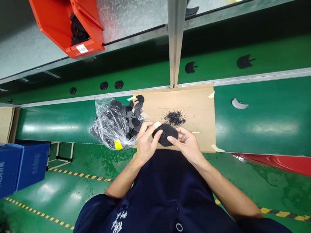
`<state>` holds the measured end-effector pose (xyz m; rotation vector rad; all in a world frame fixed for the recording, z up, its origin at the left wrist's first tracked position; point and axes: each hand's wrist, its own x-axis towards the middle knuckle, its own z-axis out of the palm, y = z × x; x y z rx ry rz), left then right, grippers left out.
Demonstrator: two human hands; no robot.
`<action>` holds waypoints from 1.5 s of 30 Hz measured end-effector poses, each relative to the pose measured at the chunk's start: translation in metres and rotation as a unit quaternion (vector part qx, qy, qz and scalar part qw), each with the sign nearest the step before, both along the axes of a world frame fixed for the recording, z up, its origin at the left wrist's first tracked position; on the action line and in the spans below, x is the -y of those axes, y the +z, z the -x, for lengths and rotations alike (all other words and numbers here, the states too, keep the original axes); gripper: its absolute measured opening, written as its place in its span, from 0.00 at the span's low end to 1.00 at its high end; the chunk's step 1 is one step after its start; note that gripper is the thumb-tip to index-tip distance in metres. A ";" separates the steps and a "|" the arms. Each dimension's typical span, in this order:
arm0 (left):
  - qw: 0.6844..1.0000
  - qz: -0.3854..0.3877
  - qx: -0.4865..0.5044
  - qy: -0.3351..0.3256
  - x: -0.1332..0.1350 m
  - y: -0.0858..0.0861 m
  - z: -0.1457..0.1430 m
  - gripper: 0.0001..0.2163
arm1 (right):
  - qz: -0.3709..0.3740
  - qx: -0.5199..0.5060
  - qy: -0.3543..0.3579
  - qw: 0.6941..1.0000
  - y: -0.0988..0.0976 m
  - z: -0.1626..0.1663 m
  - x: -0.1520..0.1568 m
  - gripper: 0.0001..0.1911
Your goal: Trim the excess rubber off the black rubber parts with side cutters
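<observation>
Between my two hands is a flat, rounded black part [165, 134] with faint raised marks on its face. My left hand [147, 139] pinches its left edge, with a pale wrap on one finger. Thumb on top, my right hand [185, 141] grips the right edge. Both hands are over the near part of a brown cardboard sheet [200, 115]. A pile of small black bits [175, 118] lies on the sheet just beyond the part. To the left, a clear plastic bag [108, 125] spills many similar black discs [135, 123] beside my left hand.
A red bin [68, 25] with black pieces stands on the shelf above. A metal post [176, 36] rises behind the cardboard. Several black parts [119, 84] lie along the back strip. A grey crescent piece [239, 103] rests at right; blue boxes [32, 162] stand at left.
</observation>
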<state>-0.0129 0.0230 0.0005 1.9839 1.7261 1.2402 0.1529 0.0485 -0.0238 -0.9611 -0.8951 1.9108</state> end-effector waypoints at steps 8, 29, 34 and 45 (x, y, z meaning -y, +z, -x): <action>0.999 -0.024 -0.024 0.004 0.003 -0.005 -0.004 0.13 | -0.021 0.021 -0.002 1.000 0.000 0.000 -0.001 0.27; 0.986 0.050 0.125 -0.099 0.008 0.019 -0.002 0.14 | -0.300 0.144 -0.058 0.941 -0.002 -0.006 0.008 0.15; 0.985 -0.014 0.079 -0.152 0.012 0.034 0.000 0.12 | -0.452 0.147 -0.057 0.878 0.005 -0.013 0.008 0.03; 0.965 0.007 0.086 -0.249 0.013 0.048 0.003 0.19 | -0.533 0.150 -0.083 0.829 0.011 -0.023 0.016 0.09</action>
